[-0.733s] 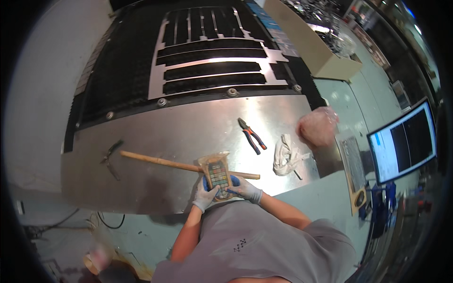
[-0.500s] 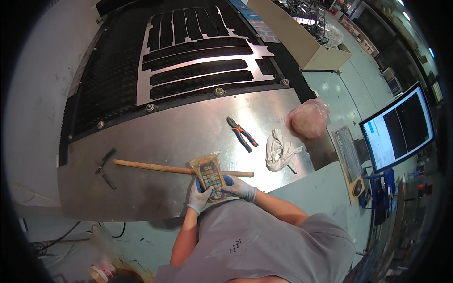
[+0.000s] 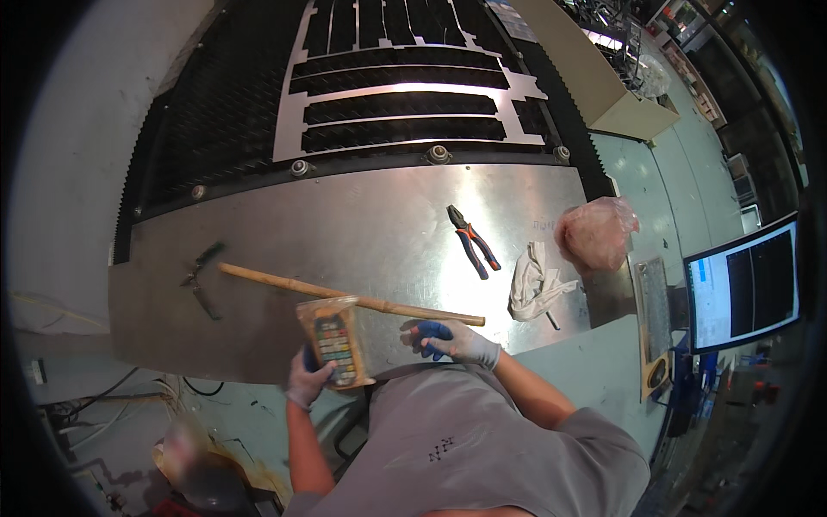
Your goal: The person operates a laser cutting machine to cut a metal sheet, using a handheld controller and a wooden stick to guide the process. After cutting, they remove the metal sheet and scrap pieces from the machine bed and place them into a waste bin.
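Observation:
In my gloved left hand [image 3: 310, 377] is a handheld button remote control [image 3: 337, 345] wrapped in a clear, yellowed plastic bag; my fingers grip its lower left side. It is held over the near edge of the metal table, with rows of coloured keys facing up. My gloved right hand [image 3: 450, 339], grey with blue on the palm side, is apart from the remote, fingers spread and holding nothing. Just beyond both hands a bamboo stick [image 3: 353, 299] lies slantwise on the table, its left part farther away. The bag's top overlaps a little of the stick.
On the metal table [image 3: 362, 224] lie orange-and-blue pliers [image 3: 472, 243], a dark hand tool [image 3: 202, 280], a white cloth [image 3: 536, 284] and a pink plastic bag [image 3: 600, 231]. Cut sheet metal [image 3: 396, 90] rests on the dark slatted bed beyond. A monitor [image 3: 743, 286] stands at right.
My right hand has let go of the bagged remote control and moved right, opening. My left hand has carried the remote to the left. The view has shifted too.

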